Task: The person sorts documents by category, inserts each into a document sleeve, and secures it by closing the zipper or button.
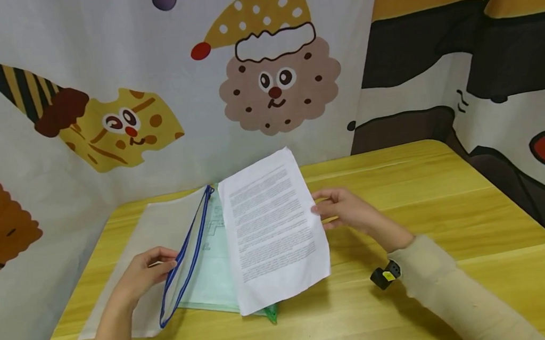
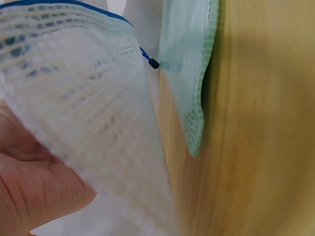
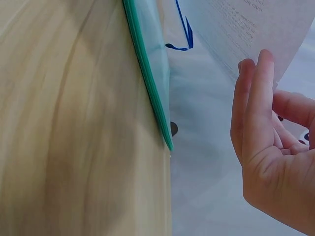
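Observation:
A white mesh zip pouch point(image 1: 168, 221) with a blue zipper point(image 1: 197, 250) lies at the left of the table, its zipped edge lifted and spread apart. My left hand point(image 1: 141, 276) pinches that edge between thumb and fingers. On the other side, my right hand point(image 1: 345, 211) holds a printed sheet of paper point(image 1: 273, 234) by its right edge, thumb against fingers. The sheet is raised and tilted, its text facing up. Beneath it lies a green mesh zip pouch point(image 1: 209, 284), partly hidden by the paper. Mesh of the white pouch point(image 2: 88, 98) fills much of the left wrist view.
Everything rests on a yellow wood-grain table point(image 1: 424, 206). A curtain point(image 1: 193, 144) printed with cartoon biscuits hangs right behind the table's far edge. Each wrist carries a small black camera, such as the right wrist camera point(image 1: 385, 276).

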